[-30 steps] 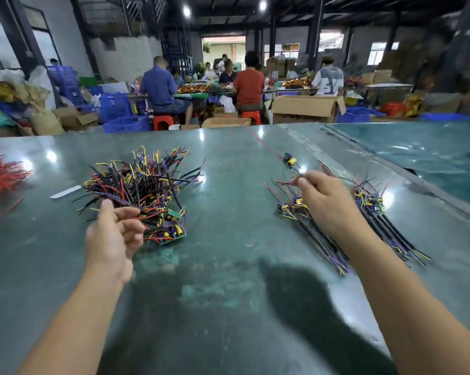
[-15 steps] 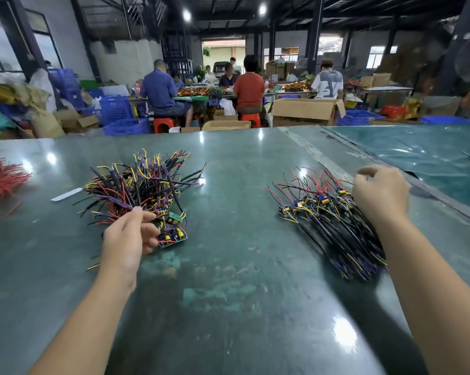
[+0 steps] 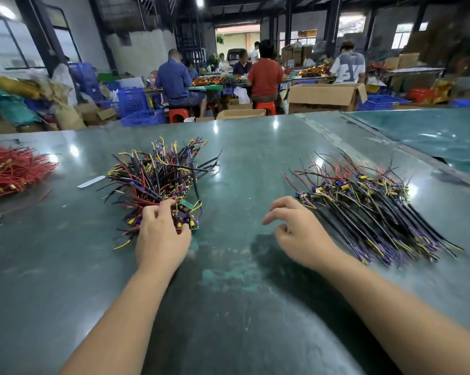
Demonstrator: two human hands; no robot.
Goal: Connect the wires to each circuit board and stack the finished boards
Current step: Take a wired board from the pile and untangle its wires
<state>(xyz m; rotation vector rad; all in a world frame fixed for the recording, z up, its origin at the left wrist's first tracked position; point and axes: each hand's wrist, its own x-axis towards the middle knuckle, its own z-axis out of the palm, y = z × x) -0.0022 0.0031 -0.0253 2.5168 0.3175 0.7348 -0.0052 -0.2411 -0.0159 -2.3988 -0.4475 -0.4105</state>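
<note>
- On the green worktop [image 3: 228, 307], two heaps tell how far the work stands: a tangled pile of wired boards [image 3: 160, 182] lies to the left, and a combed-out bundle of boards with trailing wires [image 3: 369, 212] lies to the right, well apart from it.
- Which heap is finished stock I cannot tell for sure; the right one, with its leads all running one way, looks to me like the stacked output, and the left like the supply.
- Left hand [image 3: 162, 234] is curled into the near edge of the left pile, fingers closed on a small green board [image 3: 186, 205] and its wires (whether it is lifted clear I cannot tell).
- Right hand [image 3: 298, 231] hovers empty just beside the right bundle, fingers loosely spread, gripping nothing.
- Much seems left: the left pile is large.
- A heap of red wires [image 3: 9, 171] sits at the far left edge.
- Beyond the scuffed, glossy worktop, people sit at another bench among blue crates [image 3: 132, 100] and cardboard boxes [image 3: 323, 97].
</note>
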